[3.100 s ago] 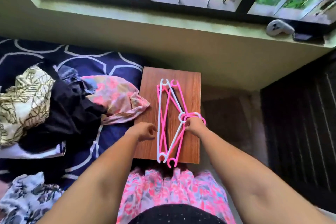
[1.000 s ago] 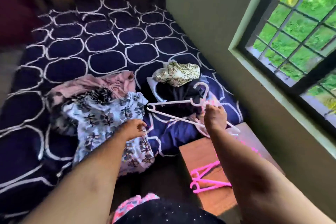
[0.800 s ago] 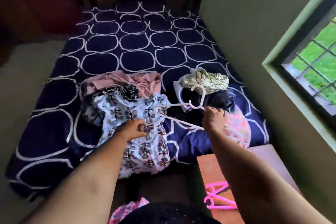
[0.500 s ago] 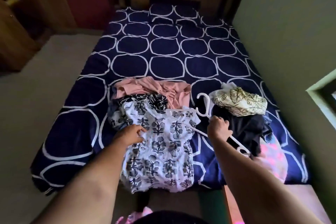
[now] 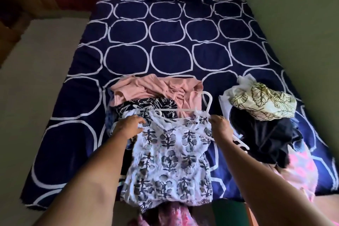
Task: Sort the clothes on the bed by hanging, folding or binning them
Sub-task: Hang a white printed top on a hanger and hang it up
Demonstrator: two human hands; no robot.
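**Inspector:** Item under handling?

**Assessor:** White floral-print top (image 5: 170, 167), spread flat at the foot of the bed (image 5: 128, 57), its hem hanging over the bed's near edge. A white plastic hanger (image 5: 185, 110) lies across its neckline.

**Inspector:** Grips?

**Assessor:** Left hand (image 5: 129, 126) pinches the top's shoulder edge with curled fingers. Right hand (image 5: 221, 128) is closed over the hanger's arm. Whether it also catches cloth, I cannot tell.

**Inspector:** Handling properties?

**Assessor:** Judged light, thin and limp, so it will sag and bunch wherever unsupported. Take it at the two shoulder seams and feed the hanger in one side at a time. The hanger is judged stiff but slender, best held at the base of its hook.

**Inspector:** Surroundings?

**Assessor:** Further up the bed, touching the top, are a dark patterned garment (image 5: 146, 104) and a pink garment (image 5: 146, 90). Toward the bed's right side a leaf-print cloth (image 5: 262, 101) rests on a black garment (image 5: 266, 137). The hanger's tip lies close to the black garment and may snag it.
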